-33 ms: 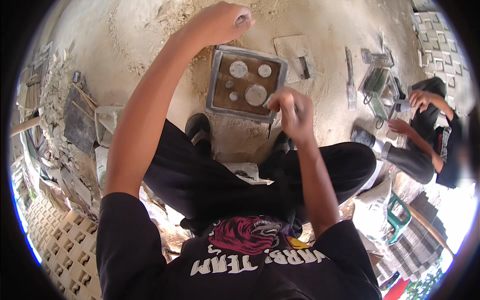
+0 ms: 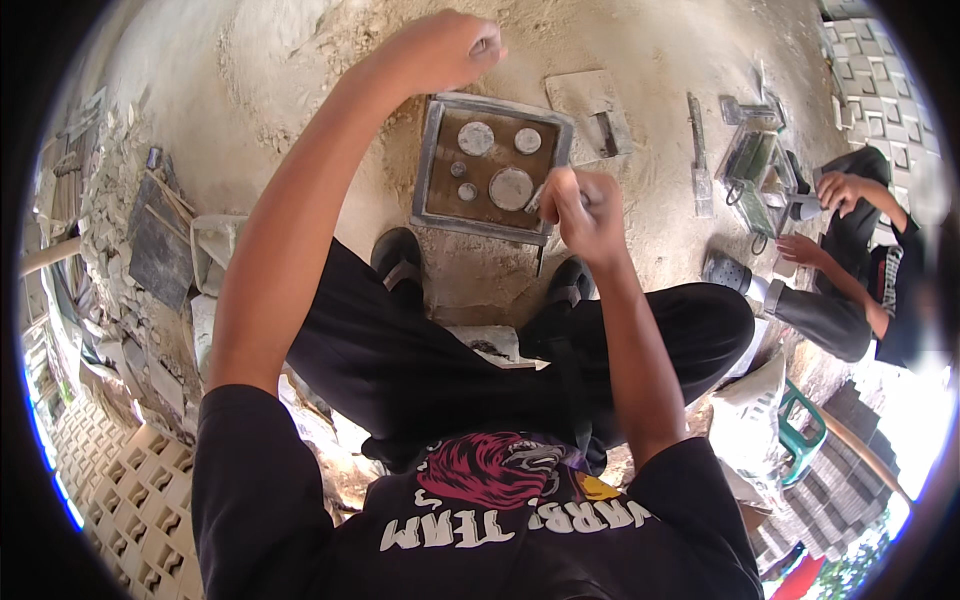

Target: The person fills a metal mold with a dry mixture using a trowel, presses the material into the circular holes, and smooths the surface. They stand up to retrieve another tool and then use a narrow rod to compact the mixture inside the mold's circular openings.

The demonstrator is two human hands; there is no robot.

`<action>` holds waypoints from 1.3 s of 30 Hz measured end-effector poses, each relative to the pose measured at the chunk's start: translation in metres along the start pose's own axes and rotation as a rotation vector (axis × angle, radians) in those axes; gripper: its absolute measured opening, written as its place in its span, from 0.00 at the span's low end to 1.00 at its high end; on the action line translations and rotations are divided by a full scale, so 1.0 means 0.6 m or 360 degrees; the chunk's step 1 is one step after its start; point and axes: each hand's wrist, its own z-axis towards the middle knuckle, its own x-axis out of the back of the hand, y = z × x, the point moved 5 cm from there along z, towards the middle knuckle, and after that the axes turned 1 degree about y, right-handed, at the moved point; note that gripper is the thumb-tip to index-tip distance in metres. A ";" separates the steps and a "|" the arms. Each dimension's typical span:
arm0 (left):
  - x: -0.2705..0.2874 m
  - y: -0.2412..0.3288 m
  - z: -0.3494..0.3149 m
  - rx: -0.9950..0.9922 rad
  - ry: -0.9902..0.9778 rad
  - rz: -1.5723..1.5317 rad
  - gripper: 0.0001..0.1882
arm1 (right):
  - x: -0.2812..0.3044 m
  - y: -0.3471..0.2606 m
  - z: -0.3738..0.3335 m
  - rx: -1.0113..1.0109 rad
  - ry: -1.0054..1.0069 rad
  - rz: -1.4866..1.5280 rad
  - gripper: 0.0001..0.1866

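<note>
A seated person works over a square grey metal mould frame [image 2: 492, 168] on the sandy ground [image 2: 300, 90] between the feet. The left hand [image 2: 445, 48], grip pressed into a fist, rests at the frame's far corner; the right hand [image 2: 583, 208] pinches a thin metal tool [image 2: 537, 200] at its near edge, apparently mid-packing; careful tamping likely follows.
</note>
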 end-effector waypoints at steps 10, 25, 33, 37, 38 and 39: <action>0.051 0.131 -0.022 -0.0148 0.0249 0.0020 0.18 | -0.002 0.001 -0.033 -0.0140 0.1051 0.0082 0.34; 0.038 0.153 0.001 -0.0147 0.0110 0.0059 0.19 | -0.045 0.017 -0.054 -0.0106 0.0990 -0.0082 0.30; 0.034 0.127 -0.007 -0.0023 0.0223 0.0103 0.20 | -0.099 -0.021 -0.050 -0.0087 0.0717 -0.0168 0.29; 0.040 0.106 -0.022 -0.0046 0.0342 0.0144 0.20 | -0.096 -0.043 -0.056 -0.0041 0.1023 -0.0158 0.26; 0.038 0.102 -0.022 0.0006 0.0263 0.0075 0.19 | -0.103 -0.027 -0.051 0.0085 0.0950 -0.0117 0.27; 0.025 0.127 -0.025 0.0029 0.0176 -0.0014 0.19 | -0.097 0.002 -0.054 0.0199 0.0899 -0.0104 0.27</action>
